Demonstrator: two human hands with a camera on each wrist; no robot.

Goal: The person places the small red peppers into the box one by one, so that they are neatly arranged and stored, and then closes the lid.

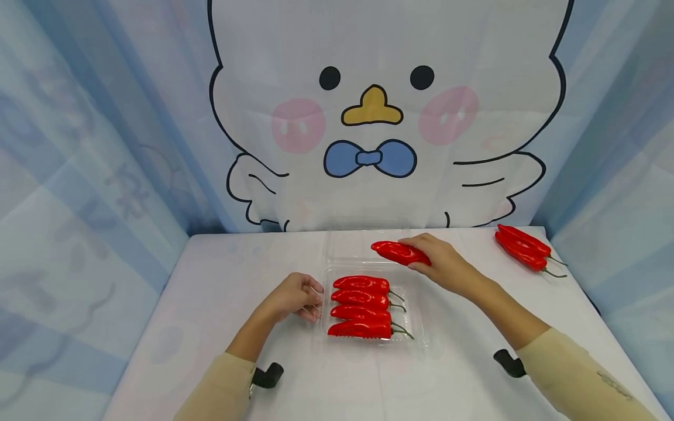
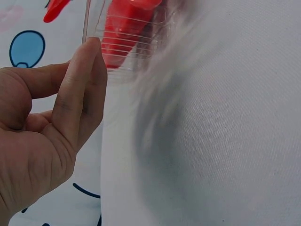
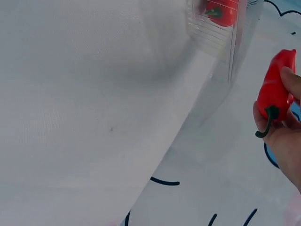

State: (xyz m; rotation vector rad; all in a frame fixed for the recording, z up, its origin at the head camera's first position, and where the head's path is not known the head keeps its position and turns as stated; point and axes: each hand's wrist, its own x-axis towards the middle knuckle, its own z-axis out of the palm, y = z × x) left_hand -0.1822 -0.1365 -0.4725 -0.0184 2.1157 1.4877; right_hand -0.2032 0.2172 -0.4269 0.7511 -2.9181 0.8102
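A clear plastic box [image 1: 416,316] lies on the white table with its lid [image 1: 347,248] folded back behind it. Several red peppers [image 1: 360,330] are lined up inside, stems toward the right. My right hand [image 1: 441,260] holds another red pepper [image 1: 397,252] above the back of the box; in the right wrist view its green stem [image 3: 267,126] hangs out below the fingers. At the box's left side is my left hand [image 1: 297,297], its fingertips [image 2: 93,44] right at the rim in the left wrist view, with the fingers fairly straight and relaxed.
Two more red peppers [image 1: 521,248] lie at the table's back right corner. A cloth with a cartoon animal [image 1: 389,193] hangs behind the table [image 1: 221,263], and blue-white curtains [image 1: 79,234] close in both sides.
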